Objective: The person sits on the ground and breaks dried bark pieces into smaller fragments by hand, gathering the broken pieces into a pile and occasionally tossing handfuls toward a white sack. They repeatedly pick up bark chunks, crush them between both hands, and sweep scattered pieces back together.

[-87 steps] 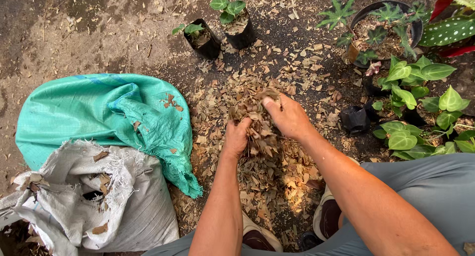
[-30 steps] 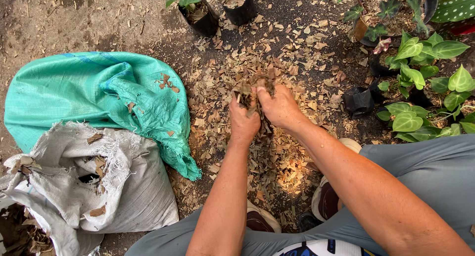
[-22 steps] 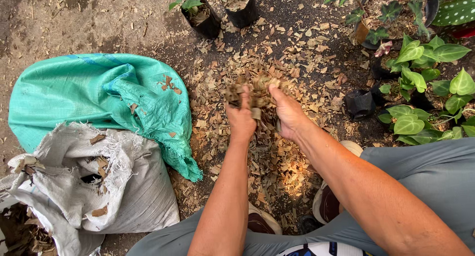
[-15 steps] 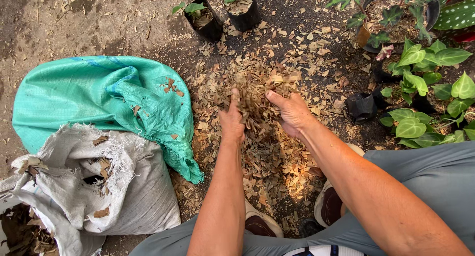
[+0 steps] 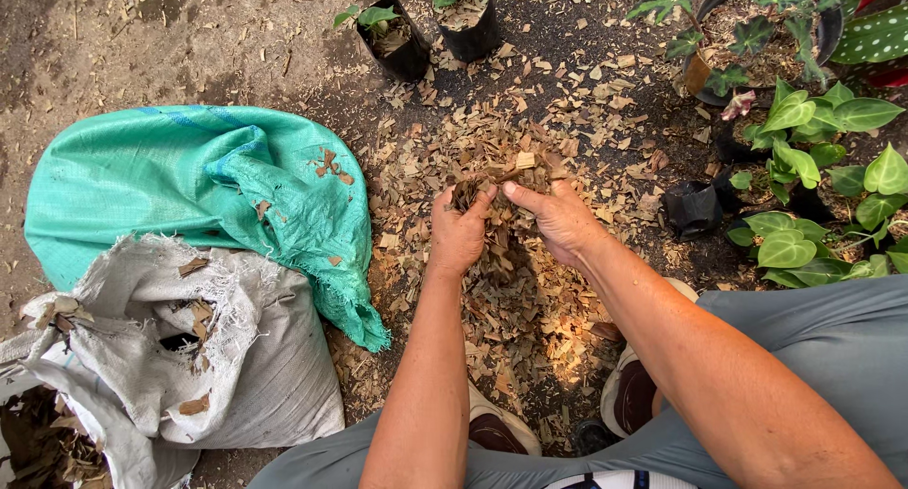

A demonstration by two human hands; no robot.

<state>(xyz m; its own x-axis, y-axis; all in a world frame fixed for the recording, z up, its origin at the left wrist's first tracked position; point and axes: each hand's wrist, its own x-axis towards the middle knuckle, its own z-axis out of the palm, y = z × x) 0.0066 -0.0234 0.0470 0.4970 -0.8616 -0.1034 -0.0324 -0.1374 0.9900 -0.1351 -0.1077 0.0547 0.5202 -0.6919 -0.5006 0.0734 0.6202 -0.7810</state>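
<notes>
A heap of dry brown leaf bits and wood chips (image 5: 492,290) covers the dark soil in front of me. My left hand (image 5: 461,229) and my right hand (image 5: 560,219) are raised together above the heap, fingertips almost touching. Both are closed around a clump of dry leaves (image 5: 501,170) held between them. Crumbs lie scattered on the ground below the hands.
A green woven sack (image 5: 189,191) and a frayed white sack (image 5: 203,357) with leaf debris lie at the left. Two small black nursery bags with seedlings (image 5: 392,40) stand at the back. Potted green plants (image 5: 813,177) crowd the right. My shoes (image 5: 629,394) are below.
The hands had spread apart over the heap half a second ago; now they have come together again, lifting a clump of leaves between them.
</notes>
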